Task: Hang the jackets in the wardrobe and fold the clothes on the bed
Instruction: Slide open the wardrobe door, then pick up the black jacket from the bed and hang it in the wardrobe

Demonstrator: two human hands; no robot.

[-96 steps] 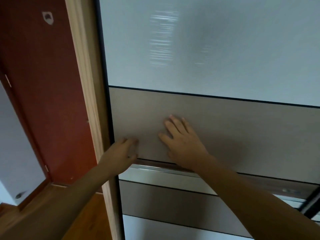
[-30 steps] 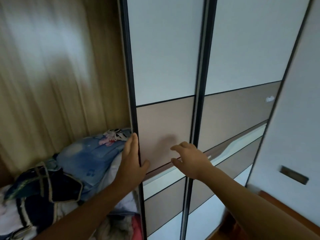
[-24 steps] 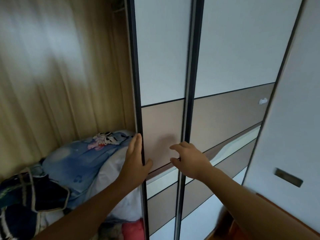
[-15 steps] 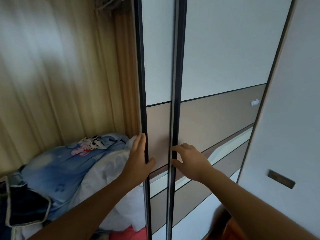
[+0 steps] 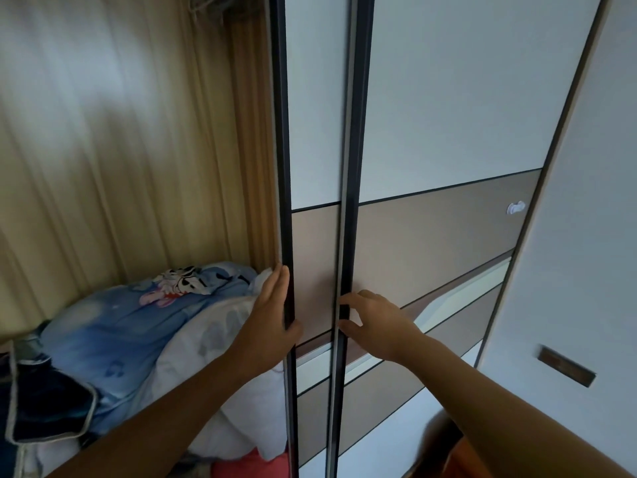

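Observation:
The wardrobe stands open on the left, showing its pale wooden back wall (image 5: 138, 167). Only a narrow strip of the sliding door (image 5: 313, 257), white above and beige below, shows beside the second door (image 5: 431, 236). My left hand (image 5: 272, 322) grips the sliding door's dark left edge, fingers behind it and thumb on the front. My right hand (image 5: 375, 322) touches the second door's dark frame with bent fingertips. No jacket is in view.
Inside the wardrobe lie blue cartoon-print bedding (image 5: 120, 326), a white bundle (image 5: 213, 343), a dark blue cloth with pale trim (image 5: 44, 408) and something pink (image 5: 248, 467). Wire hangers (image 5: 210, 5) show at the top. A white panel with a recessed handle (image 5: 565, 365) stands at the right.
The sliding door has moved right, opening the wardrobe wider and narrowing the visible strip of its panel. Both hands travelled with it; my right hand has reached the second door's frame.

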